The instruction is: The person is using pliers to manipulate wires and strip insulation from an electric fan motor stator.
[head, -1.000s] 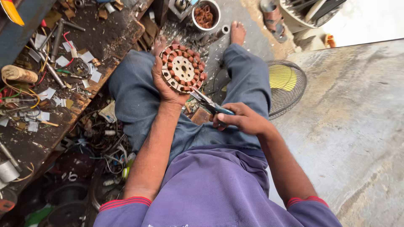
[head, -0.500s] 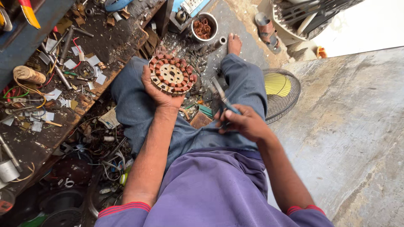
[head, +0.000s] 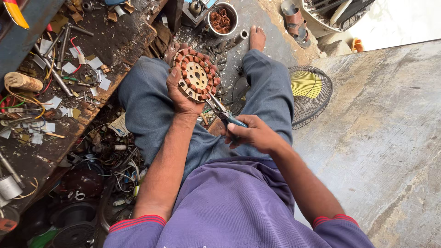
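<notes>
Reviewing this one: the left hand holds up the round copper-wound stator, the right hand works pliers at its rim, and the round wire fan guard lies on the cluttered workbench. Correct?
Not quite. In the head view the round wire fan guard lies on the concrete floor by the person's right leg, not on the workbench. The rest holds: left hand holds the round copper-wound stator, right hand works the blue-handled pliers at its rim.

Seated on the floor, the person's left hand [head: 181, 94] grips a round copper-wound stator [head: 195, 75] while the right hand [head: 252, 134] holds blue-handled pliers [head: 223, 111], their tip touching the stator's lower edge.
</notes>
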